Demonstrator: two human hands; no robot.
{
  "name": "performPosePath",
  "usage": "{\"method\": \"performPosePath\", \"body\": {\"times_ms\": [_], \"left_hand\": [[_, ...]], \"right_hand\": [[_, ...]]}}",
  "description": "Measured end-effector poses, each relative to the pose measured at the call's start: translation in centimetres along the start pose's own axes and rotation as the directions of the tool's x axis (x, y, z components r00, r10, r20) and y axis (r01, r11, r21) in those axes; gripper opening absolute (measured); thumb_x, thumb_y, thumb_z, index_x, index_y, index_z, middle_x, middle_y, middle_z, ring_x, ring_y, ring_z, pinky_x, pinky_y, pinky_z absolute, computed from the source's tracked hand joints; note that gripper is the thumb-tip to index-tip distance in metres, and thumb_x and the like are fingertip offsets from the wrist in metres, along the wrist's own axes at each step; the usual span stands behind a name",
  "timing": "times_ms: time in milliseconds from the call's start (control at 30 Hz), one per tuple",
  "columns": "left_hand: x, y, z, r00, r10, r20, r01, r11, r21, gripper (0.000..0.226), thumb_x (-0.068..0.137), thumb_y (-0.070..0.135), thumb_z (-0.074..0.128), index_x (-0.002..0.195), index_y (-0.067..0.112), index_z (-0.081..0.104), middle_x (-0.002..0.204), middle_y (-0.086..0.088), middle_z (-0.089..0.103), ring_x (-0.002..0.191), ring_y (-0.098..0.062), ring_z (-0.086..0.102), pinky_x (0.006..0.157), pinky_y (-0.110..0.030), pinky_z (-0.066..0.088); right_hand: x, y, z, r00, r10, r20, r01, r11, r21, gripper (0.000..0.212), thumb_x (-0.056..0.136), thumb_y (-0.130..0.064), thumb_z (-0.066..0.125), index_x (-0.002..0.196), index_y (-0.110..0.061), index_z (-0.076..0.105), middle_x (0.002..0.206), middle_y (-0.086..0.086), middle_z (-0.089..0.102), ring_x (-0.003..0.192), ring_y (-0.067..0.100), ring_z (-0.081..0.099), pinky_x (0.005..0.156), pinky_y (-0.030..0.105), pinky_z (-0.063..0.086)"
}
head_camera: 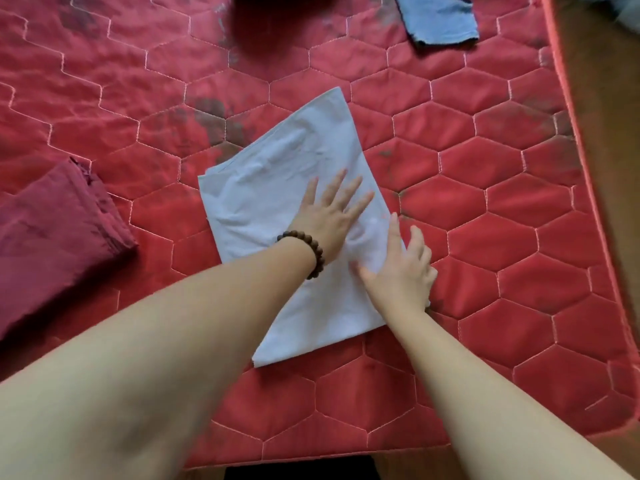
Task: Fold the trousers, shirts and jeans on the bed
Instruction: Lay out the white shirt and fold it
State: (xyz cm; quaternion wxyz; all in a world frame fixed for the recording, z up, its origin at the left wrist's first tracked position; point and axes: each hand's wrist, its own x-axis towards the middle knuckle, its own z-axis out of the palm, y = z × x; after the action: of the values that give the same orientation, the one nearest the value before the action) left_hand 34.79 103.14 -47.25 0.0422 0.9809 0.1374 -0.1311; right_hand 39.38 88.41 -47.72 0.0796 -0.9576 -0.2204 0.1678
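A pale white garment, folded into a long rectangle, lies at a slant in the middle of the red quilted bed. My left hand, with a bead bracelet on its wrist, presses flat on the garment with straight, spread fingers. My right hand rests on the garment's right edge, fingers loosely spread, some of them over the edge onto the quilt.
A folded dark red garment lies at the left. A blue denim piece sits at the far top right, next to a dark red blurred shape. The bed's right edge borders a wooden floor.
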Motion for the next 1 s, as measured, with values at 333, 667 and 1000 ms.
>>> {"method": "performPosePath", "body": {"times_ms": [333,667,1000], "left_hand": [[7.4,-0.5,-2.8,0.913,0.289,0.287,-0.362,0.899,0.245,0.086,0.067,0.054,0.075,0.138,0.029,0.034,0.13,0.005,0.047,0.13,-0.022,0.035,0.112,-0.061,-0.002],[4.4,-5.7,-4.1,0.951,0.258,0.171,-0.295,0.922,0.251,0.02,0.08,0.028,0.061,0.099,0.027,0.057,0.092,0.009,0.063,0.104,-0.017,0.053,0.119,-0.041,0.003],[3.9,-8.3,-13.1,0.97,0.132,-0.206,-0.103,0.984,0.144,0.015,0.079,0.008,0.056,0.09,0.016,0.05,0.085,-0.005,0.056,0.078,-0.03,0.056,0.057,-0.033,0.028]], "right_hand": [[2.1,-0.6,-1.0,0.932,0.157,0.325,-0.241,0.942,0.236,0.049,0.075,-0.041,0.07,0.103,-0.015,0.04,0.102,0.007,0.063,0.097,0.033,0.06,0.082,0.041,0.045],[2.4,1.6,-3.2,0.986,-0.137,0.095,0.136,0.991,0.016,0.006,0.086,-0.024,0.053,0.083,-0.019,0.051,0.087,0.004,0.054,0.087,0.031,0.055,0.06,0.032,0.031],[7.4,-0.1,-14.0,0.809,-0.467,-0.358,0.404,0.883,-0.239,0.009,0.078,-0.006,0.065,0.08,-0.007,0.056,0.074,0.013,0.057,0.069,0.035,0.056,0.05,0.034,0.028]]}}
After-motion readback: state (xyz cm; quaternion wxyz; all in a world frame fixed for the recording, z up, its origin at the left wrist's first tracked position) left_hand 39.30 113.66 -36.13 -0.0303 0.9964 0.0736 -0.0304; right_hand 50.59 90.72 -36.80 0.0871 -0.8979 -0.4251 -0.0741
